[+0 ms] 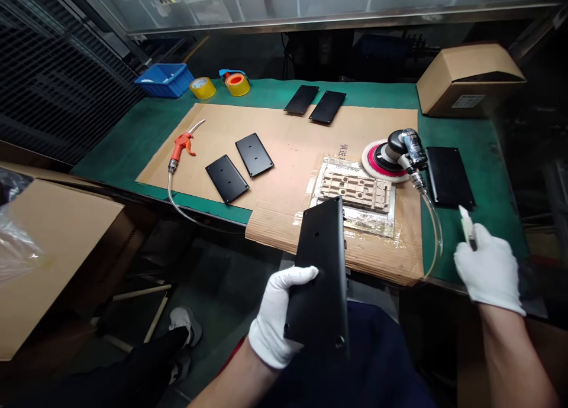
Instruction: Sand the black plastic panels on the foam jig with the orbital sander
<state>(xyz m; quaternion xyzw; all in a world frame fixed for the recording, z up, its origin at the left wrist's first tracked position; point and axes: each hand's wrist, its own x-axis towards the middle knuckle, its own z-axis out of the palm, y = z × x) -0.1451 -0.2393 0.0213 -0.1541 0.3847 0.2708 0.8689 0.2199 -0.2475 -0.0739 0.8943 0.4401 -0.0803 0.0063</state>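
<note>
- A black panel (317, 272) is held up, tilted, in the air at the near edge of the table, its top end in front of the tan block.
- The gloved left hand (277, 316) is closed on the panel's lower left edge, thumb flat on the face; its other fingers are mostly hidden behind.
- The gloved right hand (488, 269), well to the right of that grip, is curled round a small pale tool (467, 227) whose tip points up and away.
- Just beyond the left hand's panel lies the tan block (355, 190), on a metal plate (375, 223) taped to cardboard (284, 159).
- Past the block, to its right, rests a round polisher (390, 154) with a clear hose (437, 230).
- Just beyond the right hand, a second panel (450, 176) lies flat on the green table (483, 142).
- Ahead and left of the left hand lie a near pair of panels (227, 179); further out, a far pair (328, 107).
- Farther left are an orange air gun (178, 146), two tape rolls (203, 88) and a blue bin (173, 87).
- Far beyond the right hand stands a cardboard box (465, 83).
</note>
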